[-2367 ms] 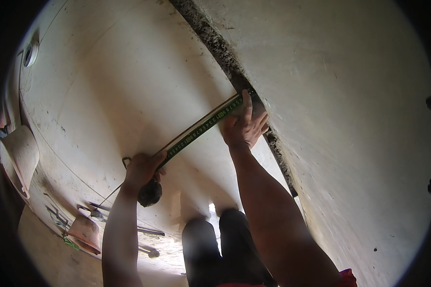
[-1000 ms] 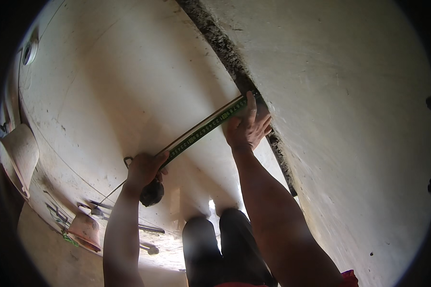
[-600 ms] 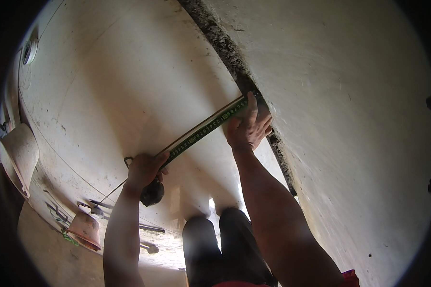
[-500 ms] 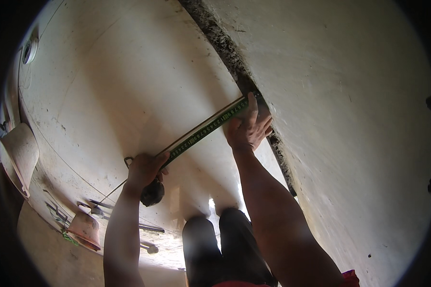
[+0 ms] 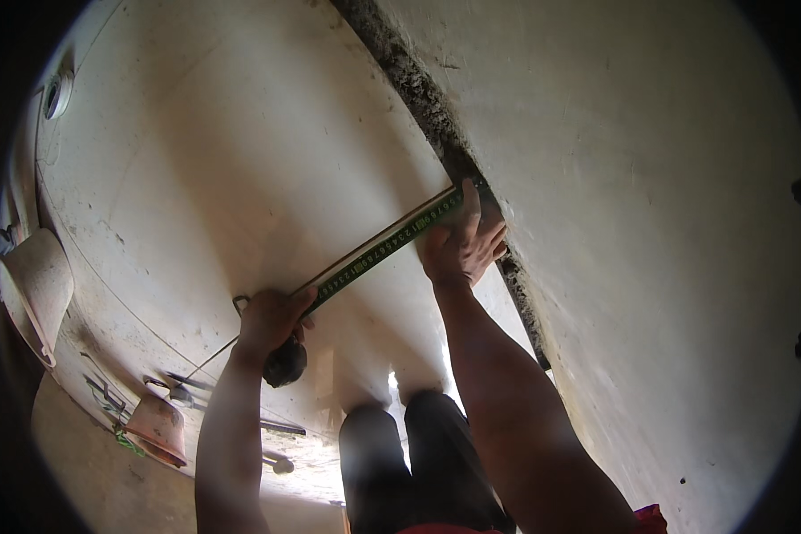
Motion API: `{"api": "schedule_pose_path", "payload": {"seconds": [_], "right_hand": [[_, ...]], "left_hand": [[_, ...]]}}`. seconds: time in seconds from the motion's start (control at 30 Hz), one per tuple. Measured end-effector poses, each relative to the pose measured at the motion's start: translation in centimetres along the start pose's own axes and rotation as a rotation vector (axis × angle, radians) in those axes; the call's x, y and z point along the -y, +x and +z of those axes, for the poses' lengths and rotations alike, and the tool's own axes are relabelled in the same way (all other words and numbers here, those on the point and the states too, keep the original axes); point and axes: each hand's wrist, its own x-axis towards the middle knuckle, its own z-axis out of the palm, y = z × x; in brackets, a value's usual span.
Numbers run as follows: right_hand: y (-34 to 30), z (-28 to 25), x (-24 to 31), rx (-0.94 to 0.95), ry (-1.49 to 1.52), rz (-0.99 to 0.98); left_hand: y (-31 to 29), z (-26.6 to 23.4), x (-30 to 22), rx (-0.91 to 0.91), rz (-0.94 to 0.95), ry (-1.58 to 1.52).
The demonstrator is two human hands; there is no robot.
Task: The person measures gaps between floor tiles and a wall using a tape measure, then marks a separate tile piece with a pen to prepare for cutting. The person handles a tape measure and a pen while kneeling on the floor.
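A tape measure (image 5: 378, 249) with a dark green blade and pale markings is drawn out at a slant across the white floor tile. My left hand (image 5: 274, 319) is closed around its near-left end, thumb lying on the blade. A dark rounded case (image 5: 286, 360) shows below that palm, partly covered by the fingers. My right hand (image 5: 463, 240) holds the blade's other end at the rough dark gap (image 5: 432, 111) beside the wall. Its index finger is stretched along the gap, and the hand hides the blade's tip.
A plain pale wall (image 5: 650, 222) rises on the right. At the left stand a beige bucket (image 5: 43, 287) and a smaller pinkish bucket (image 5: 158, 429). Several tools, among them a long-handled one (image 5: 180, 392), lie near them. A white ring-shaped roll (image 5: 58, 95) is at upper left.
Both hands keep their hold on the tape measure. The left hand and the case have shifted very slightly down; the right index finger sits a little lower.
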Motion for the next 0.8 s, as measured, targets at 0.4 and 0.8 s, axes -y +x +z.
{"api": "schedule_pose_path", "payload": {"seconds": [0.4,0.8], "right_hand": [[0.0,-0.1,0.1,-0.018,0.015,-0.015],[0.0,-0.1,0.0,-0.027,0.038,-0.024]], "left_hand": [[0.3,0.2,0.7,-0.002,0.01,0.031],[0.2,0.2,0.6,-0.001,-0.016,0.038]]}}
